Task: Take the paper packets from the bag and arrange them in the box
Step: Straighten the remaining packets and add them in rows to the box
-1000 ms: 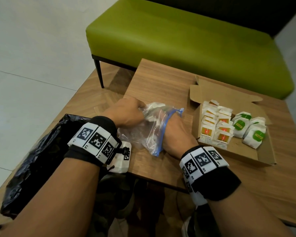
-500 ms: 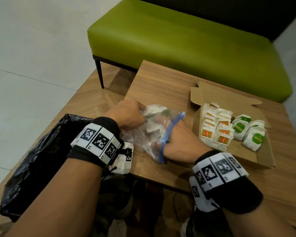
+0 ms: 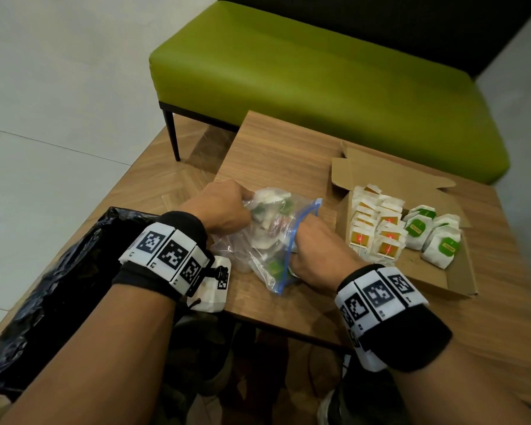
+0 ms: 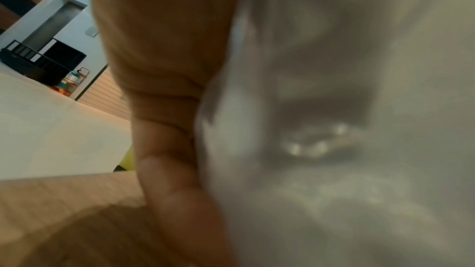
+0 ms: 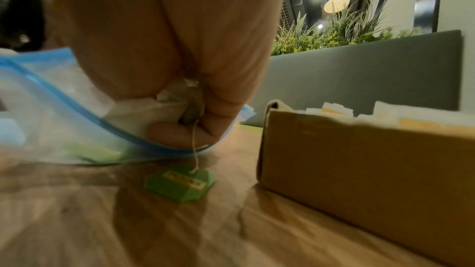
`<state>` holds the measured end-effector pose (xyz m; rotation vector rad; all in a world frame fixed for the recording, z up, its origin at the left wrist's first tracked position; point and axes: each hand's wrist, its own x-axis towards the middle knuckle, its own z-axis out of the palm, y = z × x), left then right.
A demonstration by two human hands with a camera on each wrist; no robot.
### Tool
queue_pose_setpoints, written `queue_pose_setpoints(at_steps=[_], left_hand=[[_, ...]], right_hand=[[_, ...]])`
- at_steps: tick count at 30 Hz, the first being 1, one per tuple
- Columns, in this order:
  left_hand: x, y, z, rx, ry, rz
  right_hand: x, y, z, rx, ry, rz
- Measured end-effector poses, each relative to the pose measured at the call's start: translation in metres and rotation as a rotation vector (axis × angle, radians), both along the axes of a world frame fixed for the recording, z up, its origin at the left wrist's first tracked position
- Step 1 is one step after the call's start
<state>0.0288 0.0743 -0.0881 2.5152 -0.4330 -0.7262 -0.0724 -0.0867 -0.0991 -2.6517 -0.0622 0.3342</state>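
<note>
A clear zip bag (image 3: 267, 237) with a blue seal lies on the wooden table (image 3: 288, 154), with several paper packets inside. My left hand (image 3: 224, 210) grips its far end; the left wrist view shows only blurred plastic (image 4: 334, 129) beside a finger (image 4: 164, 88). My right hand (image 3: 313, 250) is at the bag's mouth. In the right wrist view its fingers (image 5: 180, 88) are curled round a white paper packet (image 5: 159, 109), whose green tag (image 5: 180, 183) hangs on a string down to the table. To the right, the open cardboard box (image 3: 417, 271) holds rows of orange-tagged packets (image 3: 377, 228) and green-tagged packets (image 3: 432, 234).
A black plastic sack (image 3: 43, 286) sits low at the table's left. A green bench (image 3: 319, 102) stands behind the table. The box's near wall (image 5: 359, 159) rises just right of my right hand. Bare table lies between me and the box.
My right hand has drawn back from deep in the bag to its mouth, toward me. My left hand keeps its grip on the bag's far end.
</note>
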Motion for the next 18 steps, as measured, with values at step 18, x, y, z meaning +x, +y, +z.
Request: queue_pose_setpoints(at_steps=[18], left_hand=[[0.01,-0.002,-0.014,-0.002,-0.037,0.097]], right_hand=[[-0.007,-0.029,0.034,0.723,-0.093,-0.543]])
